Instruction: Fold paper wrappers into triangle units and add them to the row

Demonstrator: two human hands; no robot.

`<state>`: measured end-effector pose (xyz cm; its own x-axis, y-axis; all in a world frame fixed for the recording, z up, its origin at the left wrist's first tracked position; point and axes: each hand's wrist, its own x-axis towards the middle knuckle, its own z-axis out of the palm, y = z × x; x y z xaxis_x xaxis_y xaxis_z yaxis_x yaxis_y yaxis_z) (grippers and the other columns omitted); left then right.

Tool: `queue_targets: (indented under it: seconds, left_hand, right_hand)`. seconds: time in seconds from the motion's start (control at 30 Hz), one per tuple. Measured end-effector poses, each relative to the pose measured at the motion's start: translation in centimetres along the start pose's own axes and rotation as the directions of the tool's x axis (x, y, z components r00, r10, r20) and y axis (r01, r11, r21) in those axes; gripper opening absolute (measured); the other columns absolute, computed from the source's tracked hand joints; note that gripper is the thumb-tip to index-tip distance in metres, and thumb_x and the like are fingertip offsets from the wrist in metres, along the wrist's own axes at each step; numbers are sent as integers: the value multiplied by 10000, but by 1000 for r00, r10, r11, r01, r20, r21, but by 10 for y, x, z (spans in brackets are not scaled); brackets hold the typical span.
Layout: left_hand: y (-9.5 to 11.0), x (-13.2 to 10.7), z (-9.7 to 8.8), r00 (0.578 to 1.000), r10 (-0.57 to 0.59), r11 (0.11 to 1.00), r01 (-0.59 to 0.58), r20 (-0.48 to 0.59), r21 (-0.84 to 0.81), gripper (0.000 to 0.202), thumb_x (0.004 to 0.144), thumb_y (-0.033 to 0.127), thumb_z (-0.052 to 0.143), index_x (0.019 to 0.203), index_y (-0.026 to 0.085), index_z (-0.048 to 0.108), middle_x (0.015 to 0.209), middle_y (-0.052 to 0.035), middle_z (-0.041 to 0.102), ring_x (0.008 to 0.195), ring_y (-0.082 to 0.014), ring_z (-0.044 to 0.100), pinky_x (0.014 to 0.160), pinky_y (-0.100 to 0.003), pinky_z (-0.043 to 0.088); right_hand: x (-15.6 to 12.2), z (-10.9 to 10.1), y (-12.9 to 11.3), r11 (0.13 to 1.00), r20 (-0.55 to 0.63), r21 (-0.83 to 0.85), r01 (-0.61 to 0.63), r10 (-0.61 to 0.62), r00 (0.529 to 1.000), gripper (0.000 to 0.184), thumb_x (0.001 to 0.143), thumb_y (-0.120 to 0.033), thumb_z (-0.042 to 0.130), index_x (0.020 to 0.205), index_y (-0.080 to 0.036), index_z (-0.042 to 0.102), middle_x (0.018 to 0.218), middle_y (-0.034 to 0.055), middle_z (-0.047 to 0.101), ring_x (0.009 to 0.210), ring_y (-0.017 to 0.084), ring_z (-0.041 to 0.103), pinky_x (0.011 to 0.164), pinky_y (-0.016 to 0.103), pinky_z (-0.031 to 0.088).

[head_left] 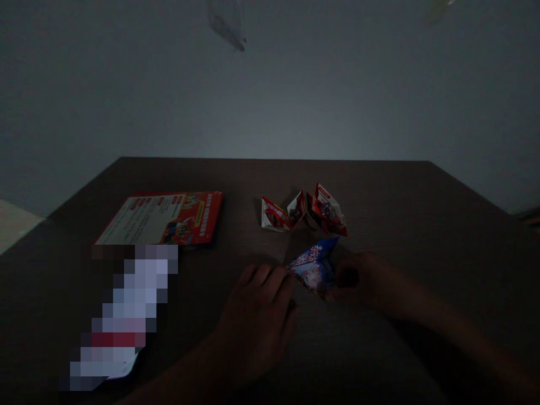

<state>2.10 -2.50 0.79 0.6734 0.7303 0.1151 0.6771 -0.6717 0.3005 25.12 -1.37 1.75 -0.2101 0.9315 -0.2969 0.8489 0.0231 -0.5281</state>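
Observation:
The scene is very dim. A small folded piece of blue and white printed paper (pixel 314 265) sits on the dark table (pixel 422 214) between my hands. My left hand (pixel 257 315) rests knuckles up, its fingers curled and pressed against the paper's left edge. My right hand (pixel 358 281) pinches the paper's right side with closed fingers. Just beyond the blue piece lies a folded red and white paper shape (pixel 306 214) with several peaks.
A red and white printed booklet (pixel 164 218) lies flat at the left of the table. Below it lies a blurred, pixelated item (pixel 122 315). A plain pale wall rises behind the table's far edge.

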Motion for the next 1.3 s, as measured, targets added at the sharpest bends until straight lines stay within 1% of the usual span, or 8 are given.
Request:
queue_targets:
  seconds: [0.1, 0.3, 0.4, 0.67, 0.87, 1.03, 1.17, 1.3]
  left_hand:
    - [-1, 0, 0, 1000, 5, 1000, -5, 4, 5, 345, 871, 255, 467, 1201, 170, 519, 1136, -78, 576, 1015, -261, 476, 891, -453, 385]
    - [-3, -1, -2, 1000, 4, 1000, -4, 24, -10, 315, 881, 244, 440, 1171, 163, 534, 1126, -71, 576, 1016, -252, 476, 902, -451, 374]
    - [-4, 0, -3, 1000, 0, 1000, 0, 23, -15, 286, 884, 242, 433, 1134, 164, 550, 1123, -72, 575, 1015, -252, 474, 898, -450, 372]
    - [-5, 0, 0, 1000, 2, 999, -3, -16, -38, 230, 893, 253, 424, 1044, 176, 579, 1061, -74, 579, 994, -253, 480, 888, -451, 366]
    - [-6, -1, 0, 1000, 7, 999, -7, -13, -41, 188, 882, 240, 448, 996, 179, 585, 1038, -74, 577, 970, -254, 484, 857, -447, 383]
    - [-5, 1, -1, 1000, 2, 999, -2, -13, -41, 203, 896, 261, 424, 989, 176, 583, 1029, -74, 575, 969, -255, 482, 867, -458, 376]
    - [-5, 2, -2, 1000, 5, 999, -6, -14, -54, 214, 887, 283, 441, 999, 167, 581, 1032, -80, 578, 971, -257, 483, 872, -459, 372]
    - [-5, 1, -1, 1000, -6, 997, 4, -28, -73, 248, 867, 314, 481, 1054, 177, 567, 1053, -79, 571, 987, -259, 477, 883, -453, 366]
  right_hand:
    - [3, -2, 0, 1000, -87, -22, -13, 11, 996, 241, 740, -410, 657, 670, -180, 652, 621, 21, 666, 542, 154, 594, 475, 239, 372]
    - [5, -2, -1, 999, -198, -4, -33, 32, 980, 298, 786, -447, 614, 920, -184, 653, 783, 43, 701, 652, 179, 638, 548, 256, 433]
    - [4, 1, -4, 1000, -222, 4, 30, -29, 975, 298, 807, -426, 605, 1005, -205, 628, 781, 26, 699, 653, 171, 639, 550, 250, 433]
    - [-1, 7, -7, 969, -242, 88, 230, -203, 949, 177, 866, -339, 563, 876, -191, 660, 776, 20, 661, 680, 146, 611, 610, 249, 449]
    - [-1, 7, -6, 902, -295, 59, 427, -393, 871, 195, 870, -287, 561, 738, -170, 646, 770, 37, 578, 698, 146, 564, 610, 263, 443]
    - [-1, 6, -13, 873, -336, 31, 487, -450, 827, 114, 847, -220, 579, 770, -165, 642, 872, 63, 587, 787, 162, 576, 681, 282, 468]
    - [-1, 10, -15, 873, -304, 113, 475, -424, 853, 67, 857, -192, 548, 821, -175, 602, 907, 56, 623, 792, 155, 601, 694, 273, 480]
    - [-3, 16, -13, 898, -296, 175, 404, -343, 891, 32, 844, -209, 560, 828, -187, 542, 816, 29, 645, 694, 145, 607, 615, 254, 482]
